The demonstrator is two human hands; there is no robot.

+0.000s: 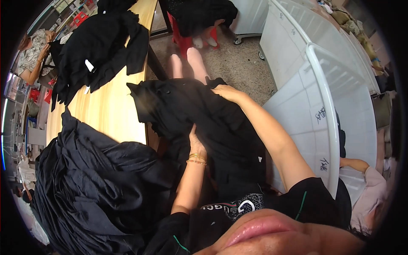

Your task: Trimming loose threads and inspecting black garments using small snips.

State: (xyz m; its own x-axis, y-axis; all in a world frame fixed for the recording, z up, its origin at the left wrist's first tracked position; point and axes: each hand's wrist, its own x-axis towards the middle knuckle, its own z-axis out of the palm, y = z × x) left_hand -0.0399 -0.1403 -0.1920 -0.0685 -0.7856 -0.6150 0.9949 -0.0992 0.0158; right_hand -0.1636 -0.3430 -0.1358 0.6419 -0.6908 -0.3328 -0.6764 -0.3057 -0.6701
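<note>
A black garment point(182, 102) lies over my lap and stretches up toward my knees. My right hand point(227, 92) is closed on its far right edge, where the cloth bunches up. Nearer to me, my left hand point(196, 143), with bracelets at the wrist, grips a fold in the garment's middle; the cloth covers most of its fingers. A small white tag point(259, 159) shows on the black cloth at the right. Left of my left forearm rises a big heap of black cloth point(97, 182).
A wooden table point(114, 114) stands at the left, with a pile of black garments point(93, 46) on it. White wheeled bins point(297, 89) line the right side. A person point(32, 59) handles black cloth at the far left; another sits ahead. One more person's arm point(355, 163) reaches in at the right.
</note>
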